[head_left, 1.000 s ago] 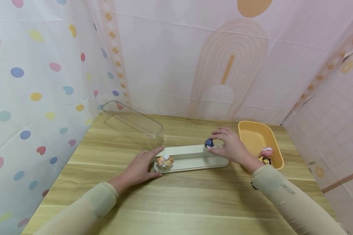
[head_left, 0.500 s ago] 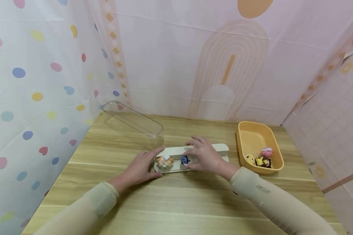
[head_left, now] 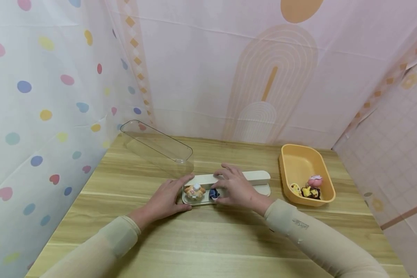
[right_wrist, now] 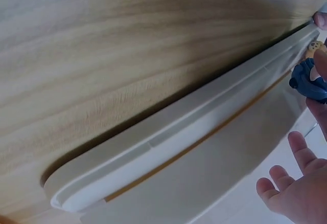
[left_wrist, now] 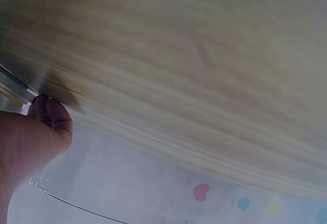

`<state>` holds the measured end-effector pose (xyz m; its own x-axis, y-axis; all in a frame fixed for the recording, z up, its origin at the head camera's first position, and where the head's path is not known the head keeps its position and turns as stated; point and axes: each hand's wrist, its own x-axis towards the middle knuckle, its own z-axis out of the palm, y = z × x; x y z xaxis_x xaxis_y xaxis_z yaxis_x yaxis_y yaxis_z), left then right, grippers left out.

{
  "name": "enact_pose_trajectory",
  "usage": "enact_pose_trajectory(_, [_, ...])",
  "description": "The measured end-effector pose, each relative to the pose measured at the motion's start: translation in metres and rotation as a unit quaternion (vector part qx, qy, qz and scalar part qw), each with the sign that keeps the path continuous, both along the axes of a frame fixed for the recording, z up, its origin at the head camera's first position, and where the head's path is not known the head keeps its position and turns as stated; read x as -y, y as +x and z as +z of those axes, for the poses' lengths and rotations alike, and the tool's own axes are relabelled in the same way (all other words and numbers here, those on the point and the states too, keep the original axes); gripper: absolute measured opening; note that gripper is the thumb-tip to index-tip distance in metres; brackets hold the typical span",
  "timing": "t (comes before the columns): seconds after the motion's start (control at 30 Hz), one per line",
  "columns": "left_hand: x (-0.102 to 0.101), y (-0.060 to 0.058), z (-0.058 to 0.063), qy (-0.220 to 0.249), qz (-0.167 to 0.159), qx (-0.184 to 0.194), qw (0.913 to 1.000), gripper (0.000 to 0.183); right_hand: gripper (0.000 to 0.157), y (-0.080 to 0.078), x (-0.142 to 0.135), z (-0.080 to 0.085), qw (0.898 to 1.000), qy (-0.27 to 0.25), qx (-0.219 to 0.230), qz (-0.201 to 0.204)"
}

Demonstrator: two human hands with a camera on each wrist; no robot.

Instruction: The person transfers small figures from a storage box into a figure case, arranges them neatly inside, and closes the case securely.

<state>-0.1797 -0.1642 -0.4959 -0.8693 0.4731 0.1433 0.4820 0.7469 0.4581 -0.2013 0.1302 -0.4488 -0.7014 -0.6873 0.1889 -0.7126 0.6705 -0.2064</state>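
Note:
A long white two-step display base (head_left: 253, 177) lies on the table, its left end gripped by my left hand (head_left: 163, 197) with the thumb in front and fingers behind. In the left wrist view, that hand's curled fingers (left_wrist: 53, 114) meet the base's edge. On the lower step at the left stands an orange-and-white figurine (head_left: 194, 191). Just right of it, my right hand (head_left: 238, 189) pinches a small dark blue figurine (head_left: 213, 194) over the same step. The right wrist view shows the blue figurine (right_wrist: 309, 81) between thumb and finger, the other fingers spread away.
A clear cover (head_left: 156, 144) rests at the back left of the table, behind the base. To the right is a yellow bin (head_left: 299, 156) holding several figurines, among them a pink one (head_left: 315, 180) and a yellow-and-black one (head_left: 311, 192). Fabric walls border the table.
My right hand has carried the blue figurine left and down, from above the base's right part to beside the orange-and-white figurine. The left hand has stayed put.

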Motion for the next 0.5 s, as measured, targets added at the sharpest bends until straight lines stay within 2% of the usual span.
enact_pose_trajectory(0.13, [0.0003, -0.0007, -0.0012, 0.000, 0.000, 0.000, 1.0000, 0.104, 0.039, -0.0001, 0.0033, -0.0030, 1.000, -0.001, 0.001, 0.001])
enact_pose_trajectory(0.5, [0.0008, -0.0007, -0.0023, 0.000, 0.003, 0.004, 1.0000, 0.105, 0.040, 0.0010, 0.0074, -0.0104, 0.999, -0.007, -0.029, -0.010])
